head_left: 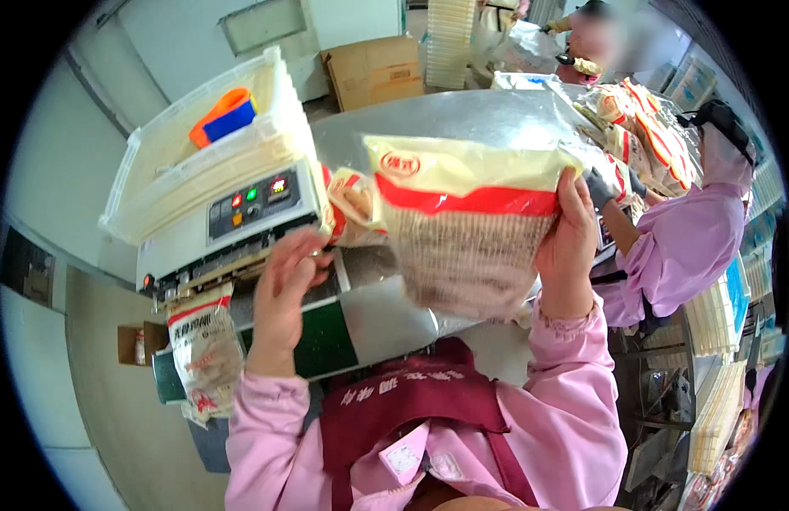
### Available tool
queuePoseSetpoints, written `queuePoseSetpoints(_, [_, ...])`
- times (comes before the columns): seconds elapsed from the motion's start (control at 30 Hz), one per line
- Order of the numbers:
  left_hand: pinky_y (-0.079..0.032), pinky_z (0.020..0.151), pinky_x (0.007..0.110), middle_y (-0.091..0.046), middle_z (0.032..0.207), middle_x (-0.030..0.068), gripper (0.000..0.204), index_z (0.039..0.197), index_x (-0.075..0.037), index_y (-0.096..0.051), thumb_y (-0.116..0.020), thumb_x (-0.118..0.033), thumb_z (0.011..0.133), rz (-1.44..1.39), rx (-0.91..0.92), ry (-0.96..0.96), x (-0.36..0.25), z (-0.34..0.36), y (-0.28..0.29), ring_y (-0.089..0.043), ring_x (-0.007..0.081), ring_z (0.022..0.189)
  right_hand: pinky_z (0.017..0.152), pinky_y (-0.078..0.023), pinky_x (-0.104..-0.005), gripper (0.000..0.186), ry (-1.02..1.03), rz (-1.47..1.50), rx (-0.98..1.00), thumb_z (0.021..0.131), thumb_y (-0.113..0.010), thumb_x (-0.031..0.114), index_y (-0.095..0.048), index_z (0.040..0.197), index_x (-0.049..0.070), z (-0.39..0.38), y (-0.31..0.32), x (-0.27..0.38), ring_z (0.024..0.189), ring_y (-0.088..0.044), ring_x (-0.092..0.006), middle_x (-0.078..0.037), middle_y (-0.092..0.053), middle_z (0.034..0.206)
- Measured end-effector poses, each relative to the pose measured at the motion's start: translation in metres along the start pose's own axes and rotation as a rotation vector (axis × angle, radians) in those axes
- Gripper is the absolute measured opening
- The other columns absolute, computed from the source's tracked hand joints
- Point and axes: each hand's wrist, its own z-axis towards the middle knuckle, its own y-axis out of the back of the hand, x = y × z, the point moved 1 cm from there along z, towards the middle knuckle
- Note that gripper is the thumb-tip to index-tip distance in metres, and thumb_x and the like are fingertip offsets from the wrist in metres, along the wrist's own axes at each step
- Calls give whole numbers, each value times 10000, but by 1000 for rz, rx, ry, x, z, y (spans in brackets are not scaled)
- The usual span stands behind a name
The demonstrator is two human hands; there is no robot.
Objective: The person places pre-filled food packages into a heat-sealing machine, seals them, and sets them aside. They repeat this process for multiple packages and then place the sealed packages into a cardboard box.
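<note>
A clear plastic food bag (467, 230) with a cream top, a red band and small dark print hangs upright in front of me. My right hand (569, 234) grips its right upper edge between thumb and fingers. My left hand (294, 277) is beside the front of the band sealing machine (258, 204), fingers loosely bent and apart, with nothing visible in them. Another packed bag (354, 204) lies just past the machine's right end, behind my left fingers. A third bag (205, 345) hangs at the machine's left end, below its sealing slot.
Stacked translucent trays (126, 192) stand behind the machine, with an orange and blue tape loop (224, 117) on top. The metal table (463, 111) reaches back to a pile of packed bags (650, 128). A co-worker in pink (680, 230) works at the right. A cardboard box (373, 72) stands beyond.
</note>
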Motion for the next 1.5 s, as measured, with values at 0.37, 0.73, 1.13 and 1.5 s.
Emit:
queuePoseSetpoints(0.37, [-473,758,225,-661,947,15,171,1035,-8,-671,-677,-140,926,-350,-213,158,83,8,50,-601,79,832,750,-518,-234,182,-200,-265,-108,993,-578,127,-654,1077,-16,-81,20,-142,850,-647,-102,-66,-699,977])
queuePoseSetpoints(0.73, [-446,678,262,-645,793,5,126,827,-24,-675,-687,-146,855,-264,-371,338,146,37,79,-555,97,705,574,-469,-225,182,-126,-665,-103,972,-634,175,-658,888,15,-44,56,-201,626,-547,-53,-2,-636,771])
queuePoseSetpoints(1.13, [-462,693,271,-676,785,37,150,833,1,-704,-713,-143,794,-98,-532,257,181,31,124,-589,130,715,593,-450,-273,230,-244,-795,-164,917,-649,184,-713,863,-30,-49,64,-261,633,-533,-66,-22,-666,725])
queuePoseSetpoints(1.5, [-442,685,248,-680,824,34,153,878,8,-715,-700,-127,808,-38,-574,226,157,3,170,-578,119,741,711,-484,-340,286,-150,-890,0,899,-622,235,-703,942,-36,-56,31,-294,693,-623,-201,-168,-687,765])
